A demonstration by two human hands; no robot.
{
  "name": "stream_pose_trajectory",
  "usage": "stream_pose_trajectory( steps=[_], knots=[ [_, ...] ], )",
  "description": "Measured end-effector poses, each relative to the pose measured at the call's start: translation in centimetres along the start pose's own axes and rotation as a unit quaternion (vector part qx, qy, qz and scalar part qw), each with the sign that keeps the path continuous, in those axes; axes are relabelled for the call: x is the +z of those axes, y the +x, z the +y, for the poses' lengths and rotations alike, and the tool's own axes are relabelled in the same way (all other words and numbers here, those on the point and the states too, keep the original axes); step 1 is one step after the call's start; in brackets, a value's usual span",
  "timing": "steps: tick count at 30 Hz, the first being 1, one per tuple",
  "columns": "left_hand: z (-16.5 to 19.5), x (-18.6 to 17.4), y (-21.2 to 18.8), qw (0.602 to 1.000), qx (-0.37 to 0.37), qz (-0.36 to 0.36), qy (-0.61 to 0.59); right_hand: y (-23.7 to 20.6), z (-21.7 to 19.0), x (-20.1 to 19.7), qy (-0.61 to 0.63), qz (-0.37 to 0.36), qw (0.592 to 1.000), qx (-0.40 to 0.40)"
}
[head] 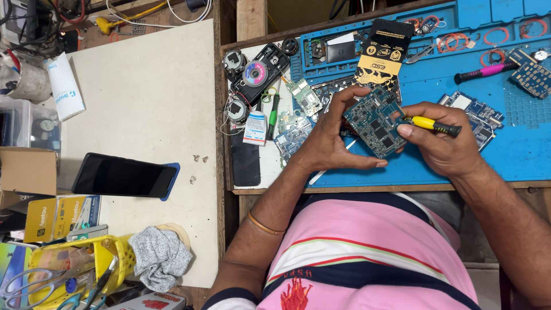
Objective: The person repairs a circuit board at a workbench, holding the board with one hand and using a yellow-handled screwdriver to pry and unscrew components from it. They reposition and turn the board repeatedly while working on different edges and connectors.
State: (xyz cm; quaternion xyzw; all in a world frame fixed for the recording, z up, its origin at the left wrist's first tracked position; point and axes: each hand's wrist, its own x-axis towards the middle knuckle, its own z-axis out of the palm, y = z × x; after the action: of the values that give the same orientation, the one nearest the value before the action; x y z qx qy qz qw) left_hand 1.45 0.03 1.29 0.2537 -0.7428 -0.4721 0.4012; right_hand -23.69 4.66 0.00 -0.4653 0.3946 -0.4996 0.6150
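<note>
The board (376, 119) sits at the mat's (516, 155) near edge, between the left hand (330, 140) at its 9 o'clock and the right hand (439, 143) at its 3 o'clock. The screwdriver (430, 124) lies in the right hand, its tip on the board. At 12 o'clock of the board lies a card (383, 53); at 10 o'clock, a speaker unit (258, 72). A second driver (485, 71) lies at 2 o'clock. Well off at 9 o'clock a phone (123, 175) rests on the table (149, 97), with a basket (74, 267) at 7 o'clock.
</note>
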Motion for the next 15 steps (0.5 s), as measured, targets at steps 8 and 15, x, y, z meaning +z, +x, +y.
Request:
stream_pose_trajectory(
  steps=[8,15],
  knots=[
    [0.49,0.05,0.17,0.999,-0.044,0.014,-0.021,0.1,-0.34,0.37,0.038,0.03,0.998,-0.026],
    [-0.22,0.23,0.06,0.999,-0.025,0.046,-0.013,0.17,-0.76,0.69,0.044,0.047,0.997,-0.044]
  ],
)
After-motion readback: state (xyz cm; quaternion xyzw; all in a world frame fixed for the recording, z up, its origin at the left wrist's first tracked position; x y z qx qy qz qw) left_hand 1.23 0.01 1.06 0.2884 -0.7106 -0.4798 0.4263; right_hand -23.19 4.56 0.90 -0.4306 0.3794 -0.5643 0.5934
